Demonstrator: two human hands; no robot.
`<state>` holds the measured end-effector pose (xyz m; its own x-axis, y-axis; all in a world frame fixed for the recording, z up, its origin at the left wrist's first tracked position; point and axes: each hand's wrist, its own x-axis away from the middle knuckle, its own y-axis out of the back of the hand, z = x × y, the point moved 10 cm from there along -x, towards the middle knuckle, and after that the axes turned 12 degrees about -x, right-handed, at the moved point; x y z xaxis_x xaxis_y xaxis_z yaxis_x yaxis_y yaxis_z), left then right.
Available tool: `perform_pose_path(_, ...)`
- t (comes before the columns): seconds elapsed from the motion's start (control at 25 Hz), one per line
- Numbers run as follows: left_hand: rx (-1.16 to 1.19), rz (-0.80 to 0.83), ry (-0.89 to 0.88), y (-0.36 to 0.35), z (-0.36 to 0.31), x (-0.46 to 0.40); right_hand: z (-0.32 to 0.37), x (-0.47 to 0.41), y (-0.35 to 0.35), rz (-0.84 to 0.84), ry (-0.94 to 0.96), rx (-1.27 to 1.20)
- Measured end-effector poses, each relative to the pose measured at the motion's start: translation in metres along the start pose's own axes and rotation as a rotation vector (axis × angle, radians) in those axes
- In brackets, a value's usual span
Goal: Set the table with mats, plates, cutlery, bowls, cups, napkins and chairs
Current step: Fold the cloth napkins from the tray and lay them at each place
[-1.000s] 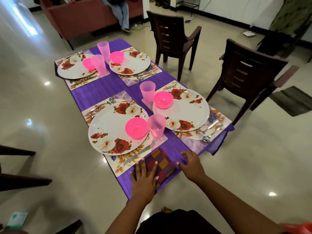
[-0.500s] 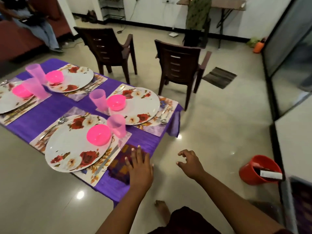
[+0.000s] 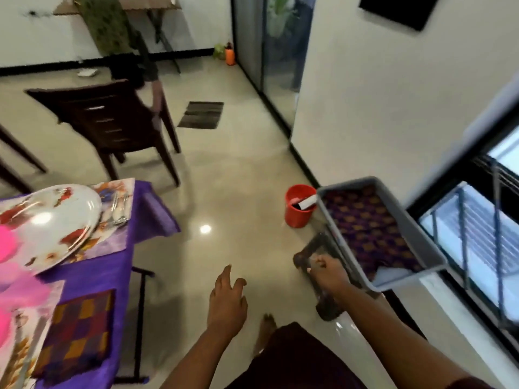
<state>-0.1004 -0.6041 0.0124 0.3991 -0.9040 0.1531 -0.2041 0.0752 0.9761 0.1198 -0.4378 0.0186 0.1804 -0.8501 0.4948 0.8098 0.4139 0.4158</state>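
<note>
The view has swung right since a moment ago: the left hand has lifted off the checked purple-and-orange cloth napkin and both hands have left the table, heading toward the window side. That napkin lies flat on the purple tablecloth at the table's near corner, just beside a floral placemat. Further up sits a white round plate with red roses on its own mat, cutlery alongside it.

Out to the right, a grey plastic tray holds more purple patterned cloth, looks like the napkin supply. It rests on a dark stool or stand, tilted in this view. The right hand is down at the near end of that stand, fingers curled; whether they actually clasp it is blurred, I cannot tell. The left hand hangs in mid-air, fingers loose and spread, holding nothing.

Here's the worry: that tray looks perched, overhanging its support. A tug on the stand or a bump from the reaching arm could tip it and spill the cloths onto the floor. A red plastic bucket stands just beyond, easy to kick. And a brown wooden chair stands well apart from the table, not yet pushed in.
</note>
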Motion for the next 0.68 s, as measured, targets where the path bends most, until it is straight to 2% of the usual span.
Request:
perform_pose_path(0.12,-0.022,0.009,-0.112,0.0,-0.051,-0.027,-0.037,0.007,0.061,-0.111,-0.09,-0.108)
perform_pose_path(0.36,-0.05,0.155,-0.306,-0.025,-0.159,-0.076,-0.106,-0.007,0.139,-0.238,-0.26,-0.258)
perform_pose_path(0.68,-0.127,0.361,-0.527,-0.069,-0.307,-0.181,-0.152,-0.124,0.196,-0.244,-0.457,-0.445)
